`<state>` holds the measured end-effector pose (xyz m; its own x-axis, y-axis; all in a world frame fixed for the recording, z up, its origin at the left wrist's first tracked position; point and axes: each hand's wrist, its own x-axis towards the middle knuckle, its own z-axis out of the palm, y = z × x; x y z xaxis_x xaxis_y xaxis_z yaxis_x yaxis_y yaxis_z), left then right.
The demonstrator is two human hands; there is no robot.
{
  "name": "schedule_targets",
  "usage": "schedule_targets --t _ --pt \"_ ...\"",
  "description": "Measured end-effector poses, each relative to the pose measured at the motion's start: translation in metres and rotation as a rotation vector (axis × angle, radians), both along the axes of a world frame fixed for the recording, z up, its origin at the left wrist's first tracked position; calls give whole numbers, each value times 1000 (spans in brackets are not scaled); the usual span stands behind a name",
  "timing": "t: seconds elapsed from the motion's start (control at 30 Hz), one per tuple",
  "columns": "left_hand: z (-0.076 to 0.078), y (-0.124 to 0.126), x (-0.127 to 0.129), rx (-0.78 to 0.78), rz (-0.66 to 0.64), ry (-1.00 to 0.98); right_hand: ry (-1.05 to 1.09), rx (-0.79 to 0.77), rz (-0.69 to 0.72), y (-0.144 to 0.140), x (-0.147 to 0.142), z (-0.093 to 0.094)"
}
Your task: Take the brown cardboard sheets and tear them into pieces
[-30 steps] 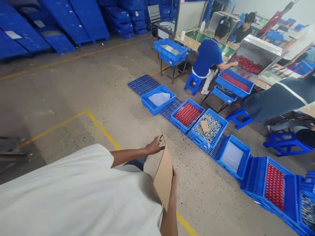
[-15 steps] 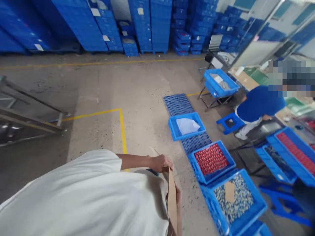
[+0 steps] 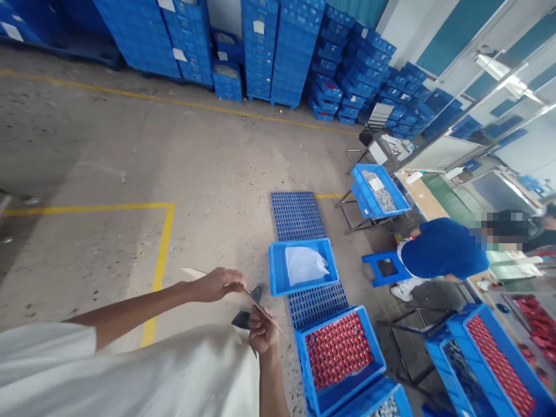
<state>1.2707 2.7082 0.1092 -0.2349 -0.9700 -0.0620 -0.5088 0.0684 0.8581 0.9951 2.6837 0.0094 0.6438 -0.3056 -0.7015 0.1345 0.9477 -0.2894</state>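
A thin brown cardboard sheet (image 3: 256,302), seen almost edge-on, is held between both hands in front of the body. My left hand (image 3: 220,284) is closed on its upper left end. My right hand (image 3: 263,331) grips it lower down, with fingers curled at the edge. A pale pointed flap (image 3: 193,272) sticks out beyond the left hand; whether it belongs to the same sheet I cannot tell. To the right of the hands stands a blue crate (image 3: 278,272) with a white bag (image 3: 304,265) inside. Nearer is another crate holding rows of red parts (image 3: 339,350).
Blue slatted pallets (image 3: 297,214) lie under the crates. A person in a blue shirt (image 3: 443,249) sits on a blue stool (image 3: 382,267) at a workbench (image 3: 428,200). Tall stacks of blue crates (image 3: 295,52) line the back. Yellow tape (image 3: 164,249) marks the floor.
The view has swung right and forward. The cardboard has come up from beside the body, turned edge-on, and my right hand, mostly hidden before, now shows on it.
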Motion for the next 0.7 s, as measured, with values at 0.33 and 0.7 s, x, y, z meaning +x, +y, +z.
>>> schedule_targets --t 0.33,0.7 --pt "6 -109 91 -59 354 -83 -182 386 128 -189 118 -25" --pt "-23 -272 260 -92 324 -79 -110 450 142 -356 282 -51"
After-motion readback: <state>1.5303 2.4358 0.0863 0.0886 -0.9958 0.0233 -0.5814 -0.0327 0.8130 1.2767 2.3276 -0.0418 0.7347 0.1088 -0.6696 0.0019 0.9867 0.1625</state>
